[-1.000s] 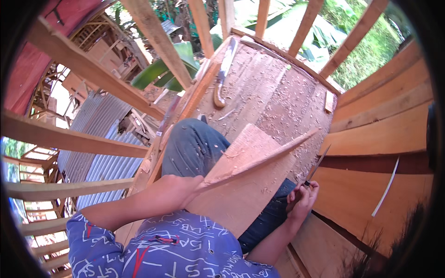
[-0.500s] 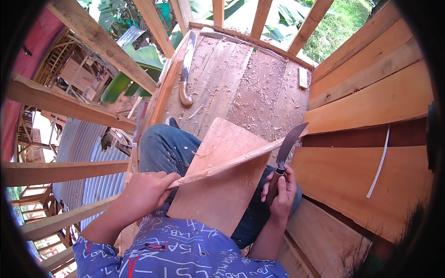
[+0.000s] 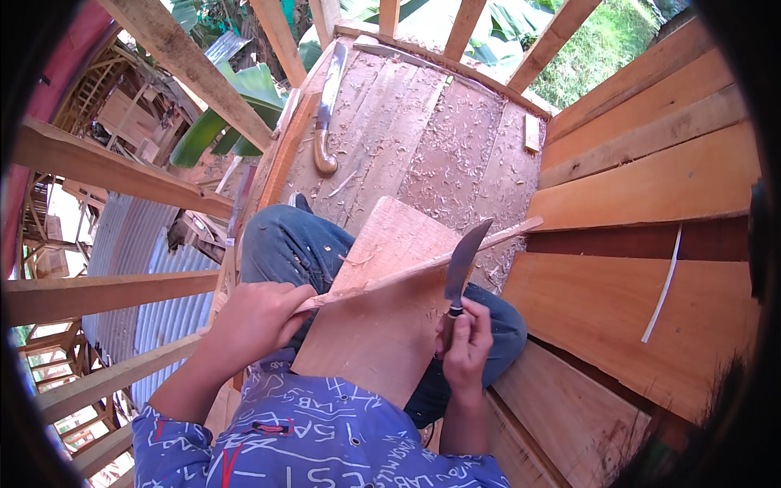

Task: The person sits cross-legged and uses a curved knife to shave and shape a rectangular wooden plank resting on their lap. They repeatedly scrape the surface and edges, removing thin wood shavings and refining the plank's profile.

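Observation:
Between my thumb and fingers, my left hand [image 3: 264, 317] grips the near left end of a long thin wooden stick [image 3: 390, 281]. The stick slants up to the right above a wide wooden board [image 3: 366, 329] that rests across my lap. My right hand [image 3: 467, 340] is closed round the dark handle of a knife [image 3: 462, 260]. Its broad, dark, curved blade points upward and overlaps the stick in view; whether it touches the wood I cannot tell. A pale curl of shaving lies on the board near the stick's left part.
On the plank floor [image 3: 382, 122], strewn with shavings, lies a machete [image 3: 328, 114] with a wooden handle. A small wood block [image 3: 531, 133] sits by the right plank wall [image 3: 634, 175]. Wooden railing bars [image 3: 122, 175] stand at the left. A pale strip [image 3: 663, 285] hangs on the right boards.
The knife in my right hand has moved left, from near the stick's far end toward its middle. My left hand still holds the stick's near end.

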`<action>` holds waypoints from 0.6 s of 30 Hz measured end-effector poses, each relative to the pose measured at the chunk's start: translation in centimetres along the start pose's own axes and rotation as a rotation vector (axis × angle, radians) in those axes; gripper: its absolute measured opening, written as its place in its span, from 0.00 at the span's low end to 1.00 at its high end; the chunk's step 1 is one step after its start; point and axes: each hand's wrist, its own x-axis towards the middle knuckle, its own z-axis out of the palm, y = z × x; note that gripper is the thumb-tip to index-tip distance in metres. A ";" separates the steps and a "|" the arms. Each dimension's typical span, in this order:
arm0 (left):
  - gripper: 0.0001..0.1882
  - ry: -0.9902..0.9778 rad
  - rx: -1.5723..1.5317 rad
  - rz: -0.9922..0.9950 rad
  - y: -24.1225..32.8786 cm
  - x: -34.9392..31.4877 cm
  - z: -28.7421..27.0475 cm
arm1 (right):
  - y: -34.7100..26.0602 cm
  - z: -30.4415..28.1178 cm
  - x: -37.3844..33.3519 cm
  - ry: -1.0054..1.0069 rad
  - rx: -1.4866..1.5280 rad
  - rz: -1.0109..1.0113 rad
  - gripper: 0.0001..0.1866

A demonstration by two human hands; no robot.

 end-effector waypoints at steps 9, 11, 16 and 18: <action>0.09 0.060 -0.010 0.004 -0.4 -0.4 1.0 | -1.9 0.7 1.0 0.266 0.355 0.127 0.11; 0.09 0.060 -0.007 0.011 -0.5 -0.3 1.0 | -0.5 0.3 0.2 0.042 0.114 0.059 0.10; 0.10 0.068 -0.020 0.006 -0.6 -0.6 1.3 | -1.1 -1.4 0.7 0.096 0.225 0.109 0.09; 0.10 0.088 0.009 0.020 -0.5 -0.9 1.6 | -3.0 -0.7 0.9 0.248 0.387 0.149 0.09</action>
